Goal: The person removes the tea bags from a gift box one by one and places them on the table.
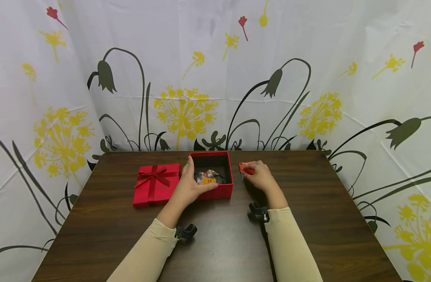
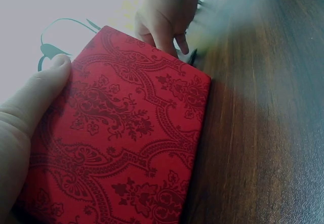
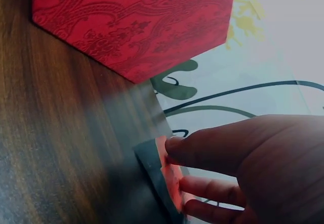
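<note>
A red gift box (image 1: 214,191) without its lid stands near the table's back edge, with small colourful packets (image 1: 207,177) and dark filling inside. My left hand (image 1: 189,186) spans its front left corner: the thumb lies along the front rim and the straight fingers rest against the left side. The left wrist view has that thumb (image 2: 46,84) at the rim of the patterned wall. Right of the box, my right hand (image 1: 261,178) pinches a small orange and dark packet (image 1: 242,166) close over the table. In the right wrist view, thumb and fingers meet the packet's orange face.
The red lid (image 1: 155,192) with a ribbon bow lies left of the box. The brown wooden table (image 1: 222,243) ends just behind the box, where a white flower-print curtain (image 1: 208,70) hangs. Each wrist wears a black camera band (image 1: 259,209).
</note>
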The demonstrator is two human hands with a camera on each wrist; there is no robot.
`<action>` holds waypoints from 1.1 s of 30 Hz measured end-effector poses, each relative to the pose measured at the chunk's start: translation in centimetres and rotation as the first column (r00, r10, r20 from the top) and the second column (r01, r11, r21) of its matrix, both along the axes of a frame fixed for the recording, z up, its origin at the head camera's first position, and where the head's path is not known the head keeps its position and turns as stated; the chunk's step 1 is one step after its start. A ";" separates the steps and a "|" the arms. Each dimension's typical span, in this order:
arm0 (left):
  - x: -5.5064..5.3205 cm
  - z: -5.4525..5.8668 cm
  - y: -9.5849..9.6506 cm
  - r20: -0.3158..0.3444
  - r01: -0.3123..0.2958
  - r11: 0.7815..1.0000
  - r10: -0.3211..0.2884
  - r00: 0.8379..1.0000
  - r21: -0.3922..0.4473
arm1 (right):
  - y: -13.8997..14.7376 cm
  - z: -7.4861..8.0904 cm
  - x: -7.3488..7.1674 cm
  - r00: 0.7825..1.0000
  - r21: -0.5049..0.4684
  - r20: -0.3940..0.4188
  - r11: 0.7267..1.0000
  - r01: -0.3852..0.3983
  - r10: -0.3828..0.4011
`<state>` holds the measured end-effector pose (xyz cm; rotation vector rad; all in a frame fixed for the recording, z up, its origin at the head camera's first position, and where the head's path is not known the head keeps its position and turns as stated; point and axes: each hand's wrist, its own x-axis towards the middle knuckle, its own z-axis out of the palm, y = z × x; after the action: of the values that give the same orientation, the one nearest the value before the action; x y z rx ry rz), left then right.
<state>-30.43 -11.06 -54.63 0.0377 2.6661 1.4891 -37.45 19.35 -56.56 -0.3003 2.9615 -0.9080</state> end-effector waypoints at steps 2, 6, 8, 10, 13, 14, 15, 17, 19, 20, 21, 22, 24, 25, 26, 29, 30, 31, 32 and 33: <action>0.0 0.0 0.0 0.002 0.001 1.000 -0.001 1.000 0.001 | 0.0 -0.1 0.0 1.000 -0.012 0.008 1.000 -0.006 0.006; 0.1 0.1 -0.1 0.000 0.001 1.000 -0.001 1.000 0.004 | -0.1 -0.1 -0.1 1.000 -0.021 0.014 1.000 -0.019 0.019; 0.1 0.2 -0.1 -0.001 0.000 1.000 0.000 1.000 0.004 | -0.1 0.0 -0.2 1.000 -0.020 0.017 1.000 -0.019 0.020; 0.1 0.2 -0.1 -0.001 0.000 1.000 0.000 1.000 0.002 | -0.1 0.0 -0.2 1.000 -0.014 0.019 1.000 -0.019 0.020; 0.1 0.3 -0.1 0.000 0.002 1.000 -0.002 1.000 -0.002 | -0.1 0.0 -0.2 1.000 -0.009 0.027 1.000 -0.016 0.016; 0.1 0.3 -0.1 0.000 0.003 1.000 -0.003 1.000 -0.003 | 0.0 0.0 -0.2 1.000 -0.006 0.027 1.000 -0.014 0.014; 0.1 0.3 -0.1 -0.001 0.004 1.000 -0.004 1.000 -0.004 | 0.0 -0.1 -0.3 1.000 -0.003 0.026 1.000 -0.012 0.012; 0.1 0.2 -0.1 -0.001 0.004 1.000 -0.004 1.000 -0.007 | 0.1 -0.1 -0.2 1.000 -0.001 0.029 1.000 -0.005 0.005; 0.1 0.2 -0.1 0.001 0.005 1.000 -0.005 1.000 -0.004 | 0.1 0.0 -0.2 1.000 -0.001 0.023 1.000 0.005 -0.005; 0.1 0.2 -0.1 0.003 0.005 1.000 -0.005 1.000 -0.002 | 0.2 0.0 -0.2 1.000 -0.007 0.018 1.000 0.008 -0.008; 0.1 0.2 -0.1 0.004 0.005 1.000 -0.005 1.000 -0.001 | 0.3 0.0 -0.2 1.000 -0.014 0.014 1.000 0.012 -0.011; 0.1 0.2 -0.1 0.006 0.004 1.000 -0.004 1.000 0.001 | 0.3 0.1 -0.2 1.000 -0.029 0.016 0.999 0.015 -0.015; 0.1 0.3 0.0 0.009 0.004 1.000 -0.004 1.000 0.004 | 0.4 0.2 -0.2 1.000 -0.055 0.008 0.998 0.015 -0.015; 0.1 0.3 0.0 0.009 0.004 1.000 -0.004 1.000 0.004 | 0.4 0.2 -0.2 1.000 -0.066 0.007 0.998 0.014 -0.014; 0.1 0.3 0.0 0.009 0.005 1.000 -0.005 1.000 0.004 | 0.5 0.3 -0.2 1.000 -0.079 0.009 0.997 0.014 -0.013; 0.1 0.3 0.0 0.008 0.007 1.000 -0.007 1.000 0.006 | 0.5 0.7 -0.1 1.000 -0.091 0.010 0.996 0.013 -0.013; 0.1 0.3 0.0 0.007 0.008 1.000 -0.008 1.000 0.006 | 0.5 0.8 -0.1 1.000 -0.089 0.008 0.996 0.012 -0.011; 0.1 0.2 0.0 0.006 0.008 1.000 -0.008 1.000 0.008 | 0.5 1.0 0.0 1.000 -0.088 0.008 0.996 0.013 -0.012; 0.1 0.2 0.0 0.006 0.009 1.000 -0.009 1.000 0.008 | 0.5 1.1 0.0 1.000 -0.086 0.004 0.996 0.011 -0.011; 0.1 0.2 -0.1 0.007 0.009 1.000 -0.009 1.000 0.009 | 0.5 1.3 0.1 1.000 -0.084 0.001 0.996 0.013 -0.013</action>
<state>-30.33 -11.12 -54.46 0.0444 2.6504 1.4957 -37.38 19.87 -55.23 -0.2831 2.9336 -1.0354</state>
